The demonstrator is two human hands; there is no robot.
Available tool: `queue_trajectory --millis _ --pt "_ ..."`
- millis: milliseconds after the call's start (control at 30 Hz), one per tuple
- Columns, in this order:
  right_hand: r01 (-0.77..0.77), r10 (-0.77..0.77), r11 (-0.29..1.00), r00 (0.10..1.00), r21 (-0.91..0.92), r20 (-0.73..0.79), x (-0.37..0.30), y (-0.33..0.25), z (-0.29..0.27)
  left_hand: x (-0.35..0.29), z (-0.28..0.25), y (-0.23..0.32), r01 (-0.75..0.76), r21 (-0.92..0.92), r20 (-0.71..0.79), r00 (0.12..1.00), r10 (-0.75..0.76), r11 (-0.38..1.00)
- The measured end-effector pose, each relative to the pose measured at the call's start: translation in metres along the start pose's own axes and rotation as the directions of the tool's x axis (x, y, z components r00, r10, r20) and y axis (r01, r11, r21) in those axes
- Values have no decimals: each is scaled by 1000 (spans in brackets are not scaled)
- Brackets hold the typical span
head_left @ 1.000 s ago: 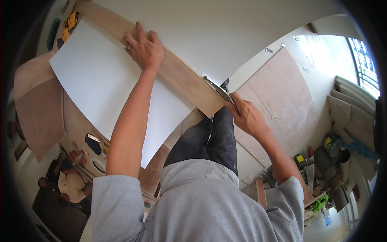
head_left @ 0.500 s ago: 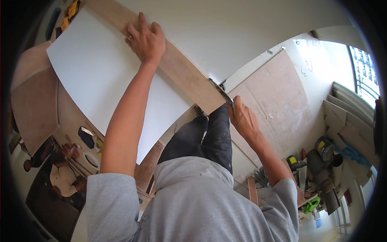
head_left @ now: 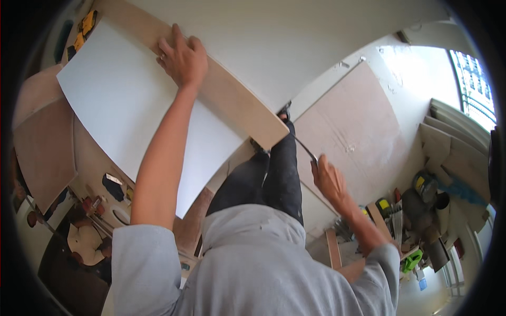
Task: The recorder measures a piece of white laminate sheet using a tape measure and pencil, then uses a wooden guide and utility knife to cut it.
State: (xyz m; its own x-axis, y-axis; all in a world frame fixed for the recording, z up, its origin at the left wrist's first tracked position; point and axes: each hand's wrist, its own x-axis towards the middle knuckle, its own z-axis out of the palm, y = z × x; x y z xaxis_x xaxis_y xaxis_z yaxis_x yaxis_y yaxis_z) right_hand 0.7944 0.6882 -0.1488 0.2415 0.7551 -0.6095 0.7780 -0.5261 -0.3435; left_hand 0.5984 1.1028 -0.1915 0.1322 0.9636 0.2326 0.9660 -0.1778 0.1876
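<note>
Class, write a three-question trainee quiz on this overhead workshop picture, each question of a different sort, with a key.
1. True or false: the left hand lies flat on the wooden board.
2. What does the right hand grip?
A. a paint roller
B. a thin metal tool
C. a cup
3. Fill in: the large sheet beside the board is ____ in colour.

Key
1. True: palm and fingers rest on the board's face.
2. B: the tool runs from the hand up toward the board's end.
3. White.
</note>
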Motion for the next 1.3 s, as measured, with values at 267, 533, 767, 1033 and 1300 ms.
queue_trajectory --millis 267,533,767,1033,1300 --pt "80 -39 956 988 282 -147 36 -63 -56 0 -2 6 4 -51 19 1000 -3 999" --pt "203 -183 965 975 169 -124 74 -100 -72 4 2 3 -8 -45 2 1000 8 999" --pt "222 -219 975 969 15 -117 77 -101 -69 2 1 4 -41 -63 -3 999 41 997" --pt "111 -111 994 994 3 -3 7 -44 -46 -4 -4 9 8 -72 36 999 -6 997" --pt "-44 45 999 999 23 -13 2 -43 -50 3 -2 5 -13 -54 32 999 14 998"
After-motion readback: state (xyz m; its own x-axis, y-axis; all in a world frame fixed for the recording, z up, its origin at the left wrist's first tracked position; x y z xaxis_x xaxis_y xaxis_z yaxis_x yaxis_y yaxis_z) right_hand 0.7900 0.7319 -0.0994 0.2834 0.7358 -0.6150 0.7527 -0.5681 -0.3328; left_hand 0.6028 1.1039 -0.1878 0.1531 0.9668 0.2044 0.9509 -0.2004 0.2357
